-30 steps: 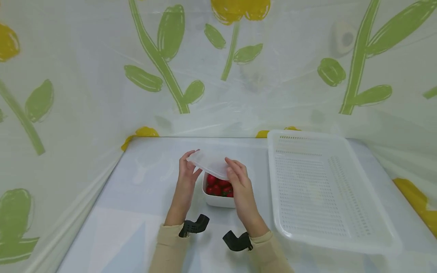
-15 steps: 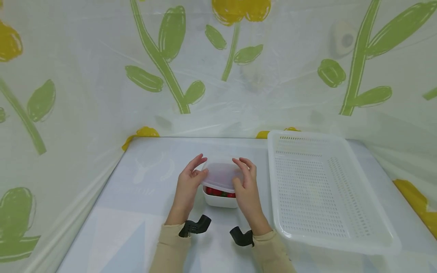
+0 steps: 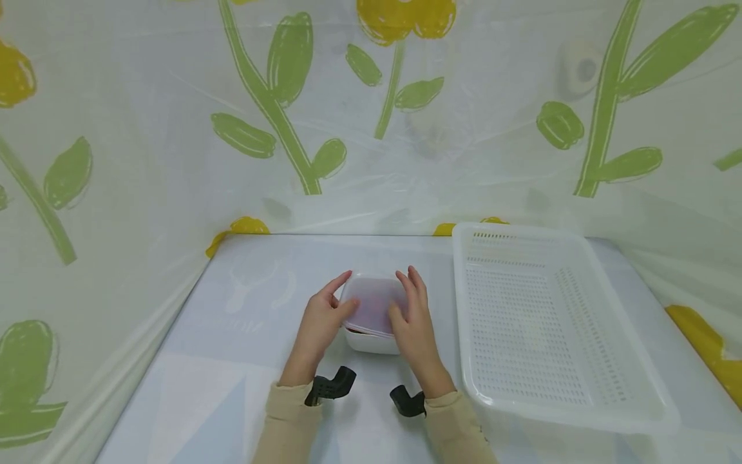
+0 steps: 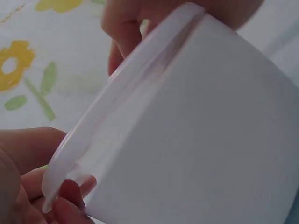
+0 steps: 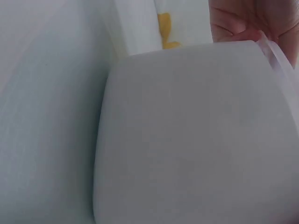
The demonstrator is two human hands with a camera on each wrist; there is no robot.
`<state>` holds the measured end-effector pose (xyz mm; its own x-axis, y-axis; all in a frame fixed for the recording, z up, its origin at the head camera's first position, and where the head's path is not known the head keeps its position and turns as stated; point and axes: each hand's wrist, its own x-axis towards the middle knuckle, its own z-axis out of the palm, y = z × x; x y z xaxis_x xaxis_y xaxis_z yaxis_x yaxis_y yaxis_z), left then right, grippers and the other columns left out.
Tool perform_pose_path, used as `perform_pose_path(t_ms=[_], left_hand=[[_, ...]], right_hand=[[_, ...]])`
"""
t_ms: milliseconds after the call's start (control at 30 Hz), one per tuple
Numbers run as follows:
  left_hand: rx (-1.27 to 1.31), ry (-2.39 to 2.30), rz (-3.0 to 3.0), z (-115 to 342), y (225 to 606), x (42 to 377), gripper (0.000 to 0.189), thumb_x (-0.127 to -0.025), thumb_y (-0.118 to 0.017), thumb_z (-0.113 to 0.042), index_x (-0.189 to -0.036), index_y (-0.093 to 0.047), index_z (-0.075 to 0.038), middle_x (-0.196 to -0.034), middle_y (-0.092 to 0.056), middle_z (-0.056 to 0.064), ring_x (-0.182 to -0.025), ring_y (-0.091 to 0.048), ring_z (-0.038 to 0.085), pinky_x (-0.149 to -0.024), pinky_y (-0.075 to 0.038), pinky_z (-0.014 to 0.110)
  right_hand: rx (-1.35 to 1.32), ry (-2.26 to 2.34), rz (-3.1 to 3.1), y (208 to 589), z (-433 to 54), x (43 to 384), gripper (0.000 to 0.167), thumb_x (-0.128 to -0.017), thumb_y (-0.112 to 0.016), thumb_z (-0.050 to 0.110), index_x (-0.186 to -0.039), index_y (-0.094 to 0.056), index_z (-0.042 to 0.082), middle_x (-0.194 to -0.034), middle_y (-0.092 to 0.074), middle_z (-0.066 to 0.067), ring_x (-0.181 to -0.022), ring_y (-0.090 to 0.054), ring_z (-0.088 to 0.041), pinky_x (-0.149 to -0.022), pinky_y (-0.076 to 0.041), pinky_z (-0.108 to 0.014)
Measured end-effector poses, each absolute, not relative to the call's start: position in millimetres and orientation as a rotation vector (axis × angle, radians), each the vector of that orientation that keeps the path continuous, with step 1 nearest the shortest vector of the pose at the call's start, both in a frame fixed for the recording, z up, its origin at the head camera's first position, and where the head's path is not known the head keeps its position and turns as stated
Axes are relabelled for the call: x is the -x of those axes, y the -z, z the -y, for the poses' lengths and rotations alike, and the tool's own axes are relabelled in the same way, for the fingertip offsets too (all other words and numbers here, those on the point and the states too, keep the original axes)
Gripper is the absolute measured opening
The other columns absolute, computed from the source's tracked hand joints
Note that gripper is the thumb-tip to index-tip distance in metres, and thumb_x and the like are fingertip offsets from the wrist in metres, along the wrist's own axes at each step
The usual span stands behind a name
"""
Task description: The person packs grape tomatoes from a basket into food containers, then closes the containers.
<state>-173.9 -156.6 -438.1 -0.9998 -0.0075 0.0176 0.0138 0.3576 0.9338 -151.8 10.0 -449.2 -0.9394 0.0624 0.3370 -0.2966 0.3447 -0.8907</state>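
A translucent lid (image 3: 373, 299) lies over a white plastic box (image 3: 371, 343), and a narrow gap shows along the front rim. Red fruit inside shows only as a pinkish tint through the lid. My left hand (image 3: 319, 317) grips the lid's left side, thumb on top; in the left wrist view its fingers (image 4: 70, 211) curl under the lid's edge. My right hand (image 3: 415, 325) holds the right side with its thumb on top and its fingers along the far edge. The right wrist view is mostly filled by the box's wall (image 5: 187, 130).
A large white perforated basket (image 3: 522, 322) stands on the table (image 3: 232, 361) to the right of the box. Behind the table hangs a pale curtain (image 3: 174, 129) with printed flowers. A black camera mount (image 3: 333, 386) sits on my left wrist, another (image 3: 408, 401) on my right.
The lid has come down from a raised tilt onto the box, covering the red fruit. Both hands have lowered with it, and their thumbs now lie on its top.
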Motion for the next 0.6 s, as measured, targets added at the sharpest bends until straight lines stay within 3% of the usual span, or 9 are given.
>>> perform_pose_path(t_ms=[133,233,600], left_hand=[[0.036,1.604,2.596,154.8,439.9,174.6,0.056,-0.077,-0.068,-0.027,-0.129,-0.048,-0.023,-0.094,-0.058,0.0,-0.058,-0.042,0.015,-0.046,-0.037,0.026],[0.064,1.545,2.586,153.6,441.8,175.4,0.057,-0.077,-0.069,-0.026,-0.13,-0.047,-0.018,-0.119,-0.051,-0.005,-0.068,-0.044,0.015,-0.052,-0.04,0.027],[0.074,1.591,2.559,148.8,453.1,179.1,0.046,-0.084,-0.06,-0.022,-0.128,-0.049,-0.016,-0.124,-0.046,0.001,-0.088,-0.043,0.019,-0.065,-0.041,0.033]], right_hand=[[-0.192,-1.577,2.334,453.7,-11.5,154.5,0.054,-0.082,-0.045,0.002,-0.134,-0.039,0.016,-0.146,-0.016,0.003,-0.131,-0.019,-0.018,-0.099,-0.027,-0.048],[-0.168,-1.561,2.347,457.0,-12.6,156.1,0.053,-0.083,-0.045,0.002,-0.133,-0.04,0.016,-0.146,-0.017,0.005,-0.131,-0.021,-0.017,-0.099,-0.027,-0.046],[-0.118,-1.668,2.319,463.2,-16.2,161.0,0.042,-0.088,-0.047,0.008,-0.13,-0.045,0.013,-0.137,-0.037,0.005,-0.127,-0.029,-0.01,-0.103,-0.023,-0.039]])
